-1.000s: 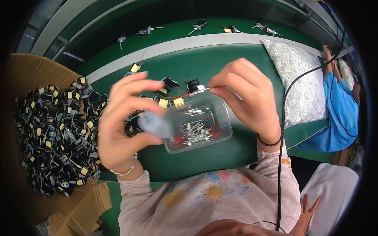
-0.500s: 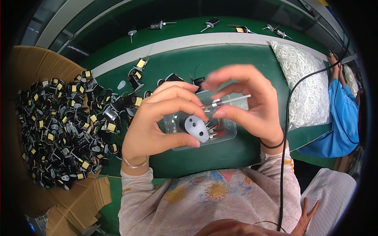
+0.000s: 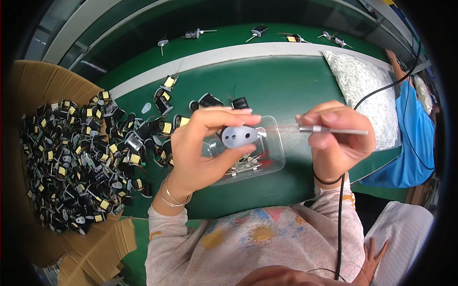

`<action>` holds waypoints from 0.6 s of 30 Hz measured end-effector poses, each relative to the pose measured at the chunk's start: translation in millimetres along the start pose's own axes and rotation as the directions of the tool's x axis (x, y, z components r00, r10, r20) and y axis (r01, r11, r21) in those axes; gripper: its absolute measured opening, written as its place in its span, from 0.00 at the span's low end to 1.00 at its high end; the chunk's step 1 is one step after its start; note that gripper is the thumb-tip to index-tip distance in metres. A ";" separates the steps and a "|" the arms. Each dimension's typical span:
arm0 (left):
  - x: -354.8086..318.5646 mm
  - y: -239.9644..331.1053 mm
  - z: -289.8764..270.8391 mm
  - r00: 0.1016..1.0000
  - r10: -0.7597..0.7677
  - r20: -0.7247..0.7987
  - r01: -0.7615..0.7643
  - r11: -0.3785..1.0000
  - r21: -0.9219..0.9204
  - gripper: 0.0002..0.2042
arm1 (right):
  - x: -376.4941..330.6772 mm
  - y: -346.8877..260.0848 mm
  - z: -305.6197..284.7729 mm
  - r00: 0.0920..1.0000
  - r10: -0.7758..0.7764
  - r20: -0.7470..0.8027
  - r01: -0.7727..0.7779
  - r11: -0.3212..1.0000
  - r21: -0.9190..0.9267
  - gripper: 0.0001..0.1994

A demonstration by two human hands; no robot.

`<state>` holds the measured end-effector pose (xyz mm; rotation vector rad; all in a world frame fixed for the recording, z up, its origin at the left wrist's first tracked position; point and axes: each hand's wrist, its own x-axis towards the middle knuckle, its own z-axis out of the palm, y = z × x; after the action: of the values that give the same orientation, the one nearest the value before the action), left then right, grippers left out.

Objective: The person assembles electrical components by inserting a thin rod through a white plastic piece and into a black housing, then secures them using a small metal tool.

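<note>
Here the left hand (image 3: 202, 148) pinches a grey oval cap (image 3: 239, 136) with two holes, raised above the clear plastic tray (image 3: 274, 157) of pins on the green desk (image 3: 286, 86). The right hand (image 3: 336, 138) is closed on a thin metal pin (image 3: 334, 130), just right of the cap and not touching it. A heap of black-and-yellow parts (image 3: 76, 157) fills the cardboard box (image 3: 43, 86) at left; a white bag (image 3: 362, 95) lies far right. Since half a second ago the hands have drawn apart.

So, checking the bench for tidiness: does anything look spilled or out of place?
Yes: the black-and-yellow parts have spread off the cardboard onto the green table. The clear tray sits level, its pins inside.
</note>
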<state>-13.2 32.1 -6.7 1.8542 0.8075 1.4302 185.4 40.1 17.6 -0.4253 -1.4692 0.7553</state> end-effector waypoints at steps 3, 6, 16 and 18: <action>5.9 -3.6 -1.7 0.969 0.241 0.048 -0.244 0.928 0.280 0.19 | -0.4 -4.6 -3.6 0.982 -0.118 0.150 0.158 0.944 -0.290 0.15; 4.8 -4.0 0.1 0.965 0.263 0.008 -0.254 0.919 0.300 0.19 | 1.4 -6.3 -2.5 0.976 -0.087 0.198 0.145 0.943 -0.298 0.15; 5.1 1.1 0.5 0.957 0.287 0.033 -0.274 0.862 0.426 0.18 | 6.3 -13.2 0.9 0.935 -0.141 0.325 0.270 0.878 -0.396 0.17; 4.9 0.7 0.7 0.958 0.286 0.028 -0.268 0.855 0.444 0.18 | 4.4 -12.9 1.4 0.925 -0.168 0.341 0.304 0.865 -0.399 0.18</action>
<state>-11.4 35.5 -3.4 2.3771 0.9800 1.5540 186.2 33.7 29.7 -0.4764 -1.9494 0.2787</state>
